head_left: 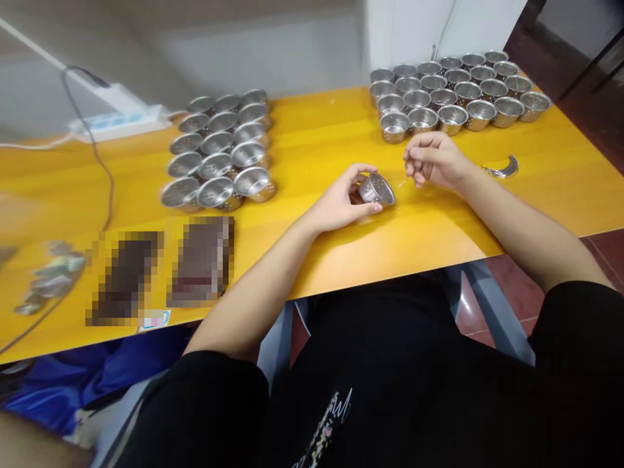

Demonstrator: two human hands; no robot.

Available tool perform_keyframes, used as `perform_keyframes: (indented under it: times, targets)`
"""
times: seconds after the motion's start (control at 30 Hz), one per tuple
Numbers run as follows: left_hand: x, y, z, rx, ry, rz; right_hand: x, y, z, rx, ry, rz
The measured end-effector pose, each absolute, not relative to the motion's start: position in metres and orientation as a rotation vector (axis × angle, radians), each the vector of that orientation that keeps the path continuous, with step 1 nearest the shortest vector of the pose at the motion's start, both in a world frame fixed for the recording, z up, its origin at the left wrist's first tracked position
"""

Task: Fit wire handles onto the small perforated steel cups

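The left hand point(348, 201) has its grip clamped round a perforated metal cup point(377, 188), thumb on the near side and fingers on the far. The cup is tilted, its mouth turned toward the right hand point(433, 159), likely to leave the rim and holes within reach; I can't tell whether its base touches the worktop point(322, 143). The right grip is pinched together on a thin wire piece point(402, 182), whose free end points down beside the cup, apart from it. Near the right forearm lies a bunch of curved metal pieces point(507, 169), handy for that side. Farther out, similar cups stand mouth up in a left block point(217, 164) and a right block point(443, 99), presumably ranked to keep the middle free for both hands.
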State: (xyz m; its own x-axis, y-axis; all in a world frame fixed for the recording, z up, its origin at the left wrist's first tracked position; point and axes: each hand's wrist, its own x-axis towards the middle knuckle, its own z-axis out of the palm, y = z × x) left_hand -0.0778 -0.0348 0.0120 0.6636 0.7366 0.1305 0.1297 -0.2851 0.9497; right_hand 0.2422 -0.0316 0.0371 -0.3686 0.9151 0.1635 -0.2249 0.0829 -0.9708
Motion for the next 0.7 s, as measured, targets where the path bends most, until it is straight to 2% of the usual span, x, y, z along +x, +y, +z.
perform_keyframes:
  times: [0.37, 0.7]
  targets:
    - [-0.092, -0.027, 0.012, 1.832, 0.588, 0.589, 0.214, -0.051, 0.026, -0.707, -1.337, 1.538]
    - [-0.094, -0.029, 0.020, 1.911, 0.677, 0.613, 0.213, -0.046, 0.017, -0.652, -1.435, 1.614]
